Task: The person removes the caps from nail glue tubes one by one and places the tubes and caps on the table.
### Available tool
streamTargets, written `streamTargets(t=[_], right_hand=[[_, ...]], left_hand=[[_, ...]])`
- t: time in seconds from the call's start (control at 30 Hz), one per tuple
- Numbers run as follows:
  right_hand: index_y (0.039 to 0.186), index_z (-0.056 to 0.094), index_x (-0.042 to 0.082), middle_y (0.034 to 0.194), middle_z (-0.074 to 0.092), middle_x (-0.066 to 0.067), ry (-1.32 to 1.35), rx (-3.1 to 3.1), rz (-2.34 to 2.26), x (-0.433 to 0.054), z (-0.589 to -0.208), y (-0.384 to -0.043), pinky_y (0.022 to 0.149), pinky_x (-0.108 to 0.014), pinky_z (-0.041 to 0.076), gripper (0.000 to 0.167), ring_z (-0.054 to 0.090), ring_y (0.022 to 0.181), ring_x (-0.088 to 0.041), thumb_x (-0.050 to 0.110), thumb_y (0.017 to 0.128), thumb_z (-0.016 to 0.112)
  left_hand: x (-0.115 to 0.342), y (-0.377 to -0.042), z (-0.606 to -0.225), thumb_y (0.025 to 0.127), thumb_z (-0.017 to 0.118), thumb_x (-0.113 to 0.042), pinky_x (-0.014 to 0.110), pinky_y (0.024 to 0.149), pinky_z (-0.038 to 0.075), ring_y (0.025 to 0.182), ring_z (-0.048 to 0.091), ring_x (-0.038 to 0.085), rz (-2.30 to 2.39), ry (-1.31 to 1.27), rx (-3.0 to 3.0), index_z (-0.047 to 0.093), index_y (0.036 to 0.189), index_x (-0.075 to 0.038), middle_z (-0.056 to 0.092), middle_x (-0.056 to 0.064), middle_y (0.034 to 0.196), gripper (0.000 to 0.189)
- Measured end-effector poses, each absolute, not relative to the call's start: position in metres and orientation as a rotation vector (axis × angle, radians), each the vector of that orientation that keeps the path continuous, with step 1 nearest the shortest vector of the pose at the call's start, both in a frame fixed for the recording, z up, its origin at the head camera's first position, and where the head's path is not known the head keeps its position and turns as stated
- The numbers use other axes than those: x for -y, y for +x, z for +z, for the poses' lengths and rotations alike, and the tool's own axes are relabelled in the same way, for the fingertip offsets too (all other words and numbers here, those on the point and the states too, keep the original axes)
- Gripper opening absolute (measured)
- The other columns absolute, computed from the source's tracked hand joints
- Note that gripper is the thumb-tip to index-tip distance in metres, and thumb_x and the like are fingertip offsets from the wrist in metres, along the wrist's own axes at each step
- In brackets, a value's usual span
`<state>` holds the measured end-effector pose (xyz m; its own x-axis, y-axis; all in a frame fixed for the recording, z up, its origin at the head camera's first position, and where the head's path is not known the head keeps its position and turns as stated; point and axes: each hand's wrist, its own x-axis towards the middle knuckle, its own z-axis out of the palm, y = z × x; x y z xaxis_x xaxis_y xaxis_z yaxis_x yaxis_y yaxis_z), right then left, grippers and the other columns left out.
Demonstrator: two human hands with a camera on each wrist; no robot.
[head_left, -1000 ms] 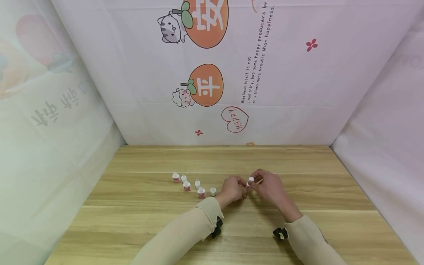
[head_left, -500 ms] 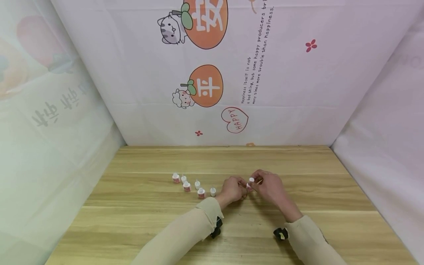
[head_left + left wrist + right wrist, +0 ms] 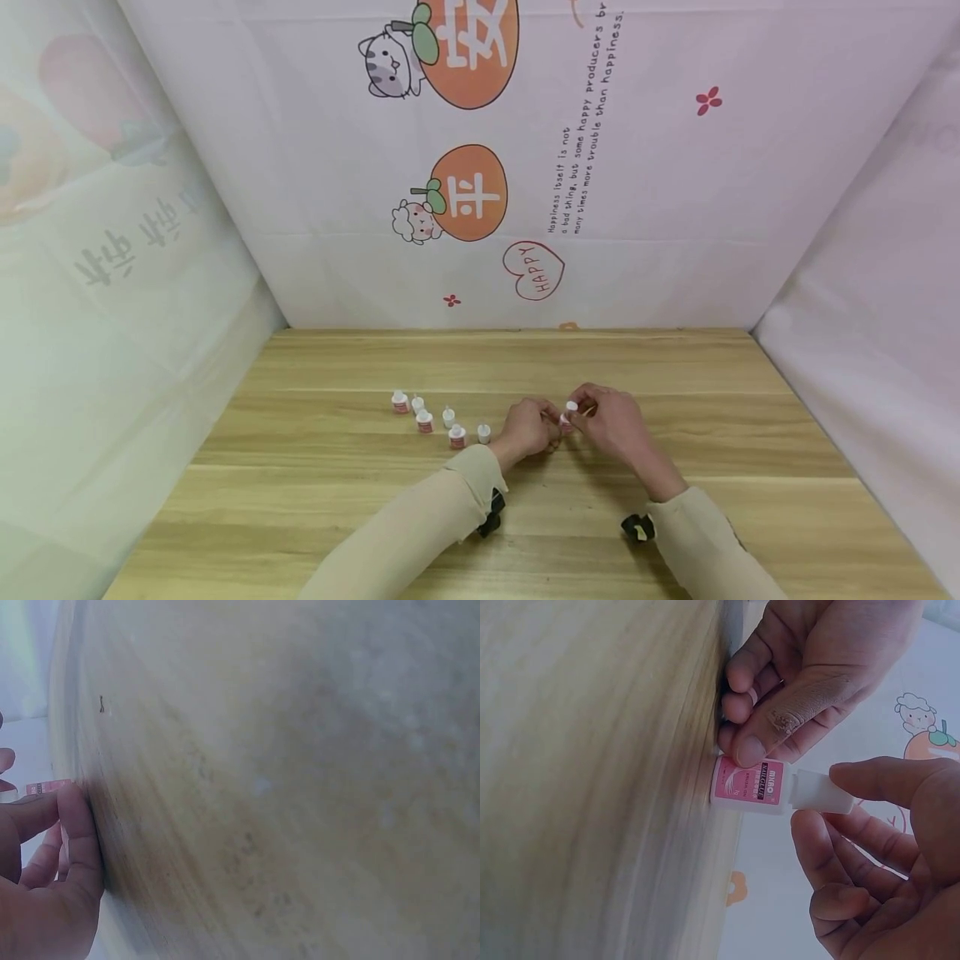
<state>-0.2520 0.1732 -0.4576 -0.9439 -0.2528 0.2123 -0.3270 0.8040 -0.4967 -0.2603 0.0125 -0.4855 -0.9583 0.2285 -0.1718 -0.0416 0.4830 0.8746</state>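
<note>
A small nail glue bottle (image 3: 746,782) with a pink label stands on the wooden table, its white cap (image 3: 821,792) on top. My left hand (image 3: 527,429) holds the bottle's body low down, the thumb lying on the label's edge. From the other side my right hand (image 3: 611,421) pinches the cap between thumb and fingers. In the left wrist view only a strip of the pink label (image 3: 49,787) shows beyond the left fingers. Whether the cap is fully seated is hard to tell.
Left of the hands stand several more small bottles, among them a pink-labelled bottle (image 3: 457,437). Beside them are white brush caps, one of them a white cap (image 3: 483,433) with its thin stem upward. A printed white cloth (image 3: 637,275) hangs behind the table (image 3: 337,517).
</note>
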Motion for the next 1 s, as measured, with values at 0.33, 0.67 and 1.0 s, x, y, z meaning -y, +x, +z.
streamTargets(t=[0.33, 0.67, 1.0], right_hand=[[0.093, 0.07, 0.014, 0.086, 0.074, -0.002, 0.473, 2.858, 0.793, -0.1746, -0.4543, -0.2532, 0.07, -0.038, 0.053, 0.008, 0.068, 0.077, -0.018, 0.02, 0.089, 0.072], [0.095, 0.07, 0.013, 0.088, 0.075, -0.002, 0.441, 2.886, 0.842, -0.1751, -0.4552, -0.2537, 0.068, -0.035, 0.054, 0.009, 0.068, 0.078, -0.017, 0.02, 0.089, 0.072], [0.094, 0.069, 0.011, 0.088, 0.075, -0.003, 0.412, 2.899, 0.834, -0.1752, -0.4562, -0.2518, 0.067, -0.035, 0.053, 0.012, 0.067, 0.078, -0.017, 0.022, 0.089, 0.072]], left_hand=[[-0.0128, -0.2605, -0.481, 0.089, 0.07, -0.002, 0.018, 0.048, 0.049, 0.059, 0.069, 0.017, 1.479, 0.187, -2.458, 0.071, 0.096, -0.002, 0.075, 0.013, 0.079, 0.007], [-0.0126, -0.2601, -0.4828, 0.089, 0.07, -0.002, 0.018, 0.048, 0.049, 0.058, 0.067, 0.015, 1.49, 0.151, -2.442, 0.071, 0.096, -0.004, 0.075, 0.01, 0.077, 0.008], [-0.0124, -0.26, -0.4844, 0.088, 0.068, 0.001, 0.019, 0.05, 0.047, 0.06, 0.068, 0.016, 1.447, 0.169, -2.461, 0.071, 0.097, -0.005, 0.076, 0.01, 0.078, 0.011]])
